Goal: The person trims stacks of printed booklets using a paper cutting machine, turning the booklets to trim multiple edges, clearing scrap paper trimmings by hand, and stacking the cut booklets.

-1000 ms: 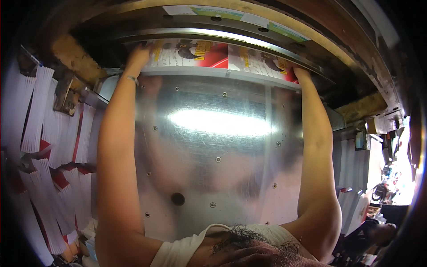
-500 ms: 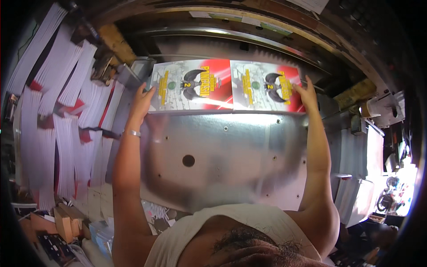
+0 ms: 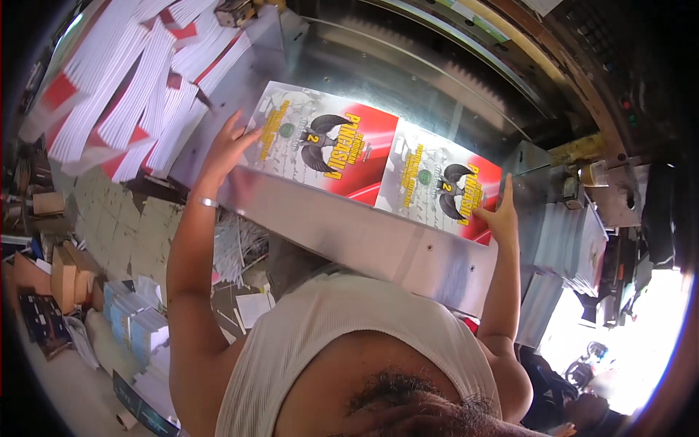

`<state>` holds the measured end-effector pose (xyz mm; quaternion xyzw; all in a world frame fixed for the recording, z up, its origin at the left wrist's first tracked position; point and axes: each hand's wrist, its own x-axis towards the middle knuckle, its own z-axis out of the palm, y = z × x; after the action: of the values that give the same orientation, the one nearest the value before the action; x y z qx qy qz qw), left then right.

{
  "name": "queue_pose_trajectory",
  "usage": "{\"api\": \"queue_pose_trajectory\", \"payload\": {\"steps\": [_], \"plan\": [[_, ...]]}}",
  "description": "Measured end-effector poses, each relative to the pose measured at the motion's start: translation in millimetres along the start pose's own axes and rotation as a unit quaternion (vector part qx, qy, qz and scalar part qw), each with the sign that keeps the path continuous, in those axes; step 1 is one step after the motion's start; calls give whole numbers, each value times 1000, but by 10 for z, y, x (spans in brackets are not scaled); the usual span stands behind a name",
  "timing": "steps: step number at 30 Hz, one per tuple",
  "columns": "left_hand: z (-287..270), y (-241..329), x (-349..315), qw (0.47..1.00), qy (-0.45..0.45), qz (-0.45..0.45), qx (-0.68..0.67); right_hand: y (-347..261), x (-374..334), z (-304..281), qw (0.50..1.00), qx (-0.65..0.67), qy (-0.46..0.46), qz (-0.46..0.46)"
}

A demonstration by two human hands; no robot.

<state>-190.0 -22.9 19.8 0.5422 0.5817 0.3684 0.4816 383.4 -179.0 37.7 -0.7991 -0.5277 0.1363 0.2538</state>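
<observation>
Two printed stacks [image 3: 378,164] lie side by side on the metal table [image 3: 378,240]; left hand [image 3: 227,149] and right hand [image 3: 501,213], both spread, press their outer edges.

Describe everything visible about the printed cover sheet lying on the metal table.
The printed cover sheet is a wide, glossy paper sheet, or stack, bearing two matching side-by-side cover prints: grey-white and red panels, yellow lettering and a dark winged bird emblem. It lies flat and askew on the shiny metal table, near its front edge. The left hand presses its left end, the right hand its right end. Glare washes out its middle; its thickness cannot be judged.
</observation>
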Motion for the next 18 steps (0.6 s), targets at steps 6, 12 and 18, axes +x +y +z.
{"api": "queue_pose_trajectory", "payload": {"steps": [6, 12, 18], "plan": [[20, -116, -51, 999, 25, 33, -32, -548, 584, -44, 943, -136, -37, -301], [-60, -533, -51, 983, 82, 75, -144, -858, 966, 111, 930, -173, -265, -186], [95, -709, -128, 958, 135, 171, -188, -802, 643, 47, 933, -202, -237, -178]]}}
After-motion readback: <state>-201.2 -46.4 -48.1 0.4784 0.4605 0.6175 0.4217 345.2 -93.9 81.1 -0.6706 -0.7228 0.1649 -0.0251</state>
